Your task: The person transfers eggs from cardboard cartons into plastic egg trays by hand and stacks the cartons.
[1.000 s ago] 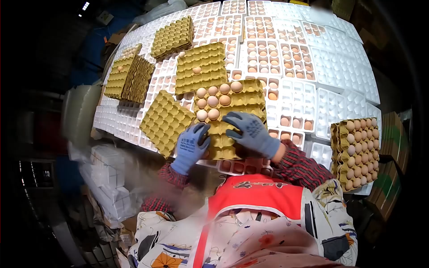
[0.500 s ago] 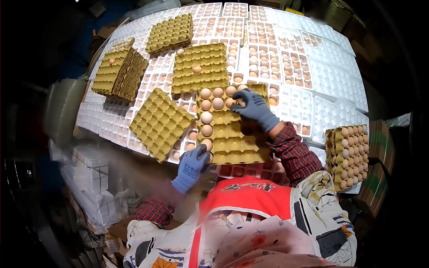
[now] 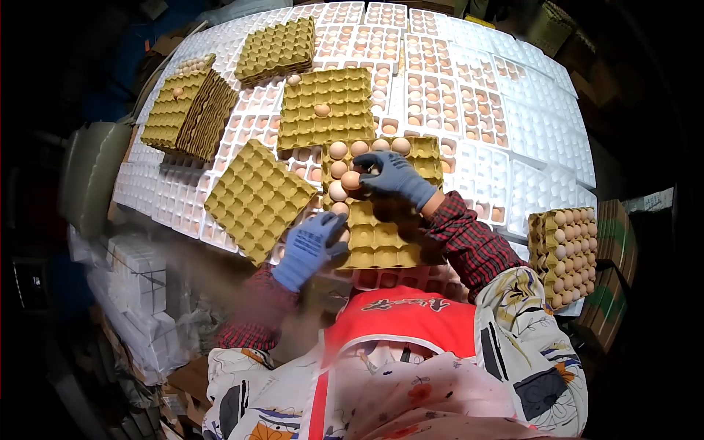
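Observation:
A yellow-brown egg tray (image 3: 389, 253) lies in front of me, with brown eggs along its far row and left column. My right hand (image 3: 400, 177), in a blue-grey glove, is over the far-left part of the tray, its fingertips closed on an egg (image 3: 351, 180). At the tray's left edge, my left hand (image 3: 310, 248), gloved too, has finger and thumb curved around another egg (image 3: 344, 235), mostly hidden by the glove. An unfilled tray (image 3: 260, 202) lies tilted to the left of it. Beyond is a tray (image 3: 326, 132) holding a single egg (image 3: 322, 111).
White plastic trays (image 3: 480, 172) of eggs cover the table. Stacks of egg trays (image 3: 275, 51) stand at the back and a taller tray stack (image 3: 192, 117) at the left. Filled trays (image 3: 563, 257) stand at the right edge, beside flattened cardboard (image 3: 612, 271). White wrapped packs (image 3: 139, 279) sit lower left.
My right hand has moved left over the tray, now with an egg at its fingertips. My left hand has moved up along the tray's left edge. The view has shifted slightly.

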A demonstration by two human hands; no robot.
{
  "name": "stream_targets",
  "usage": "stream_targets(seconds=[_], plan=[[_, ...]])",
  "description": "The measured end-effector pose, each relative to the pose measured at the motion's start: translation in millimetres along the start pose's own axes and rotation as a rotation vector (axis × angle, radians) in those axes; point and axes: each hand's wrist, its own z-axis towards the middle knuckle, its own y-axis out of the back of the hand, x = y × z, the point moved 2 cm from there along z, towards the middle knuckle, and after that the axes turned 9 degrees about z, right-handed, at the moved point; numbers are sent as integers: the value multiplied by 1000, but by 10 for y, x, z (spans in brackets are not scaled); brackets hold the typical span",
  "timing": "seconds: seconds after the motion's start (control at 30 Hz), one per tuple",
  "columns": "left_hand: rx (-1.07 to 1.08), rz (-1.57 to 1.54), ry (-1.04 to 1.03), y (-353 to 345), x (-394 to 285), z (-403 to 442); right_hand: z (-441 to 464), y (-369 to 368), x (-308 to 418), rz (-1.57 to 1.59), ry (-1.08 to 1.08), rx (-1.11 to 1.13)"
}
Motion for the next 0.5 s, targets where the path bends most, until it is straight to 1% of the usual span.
stream_targets(seconds=[0.03,0.07,0.1,0.13,0.17,0.23,0.27,0.3,0.33,0.37,0.4,0.43,0.47,0.5], plan=[[-4,0,1,-94,-26,-24,86,-112,-78,-248,120,-62],[-18,141,-23,-250,-7,-55,87,-133,-185,-275,181,-70],[-31,282,-44,-270,-18,-44,51,-155,-144,-300,243,-77],[24,168,-31,-273,13,-71,16,-186,-123,-297,243,-76],[30,170,-33,-259,45,-95,-26,-225,-106,-344,251,-60],[-34,-211,-24,-150,101,-73,-94,-256,-80,-393,258,-50],[-31,-424,73,-226,270,-106,-123,-279,-67,-455,264,-33],[26,-873,236,-133,272,-122,-156,-309,-47,-519,268,-18],[14,-1210,349,-143,408,-146,-209,-325,15,-557,221,-12],[4,-1548,467,-182,524,-171,-205,-328,-74,-559,215,-20],[-82,-1757,407,-174,517,-141,-196,-338,-131,-545,308,-48],[-104,-1813,379,-148,512,-105,-195,-330,-184,-532,405,-78],[-34,-1656,386,-157,555,-74,-217,-269,-276,-302,318,-140],[30,-1497,390,-159,607,-33,-232,-176,-253,78,319,-229]])
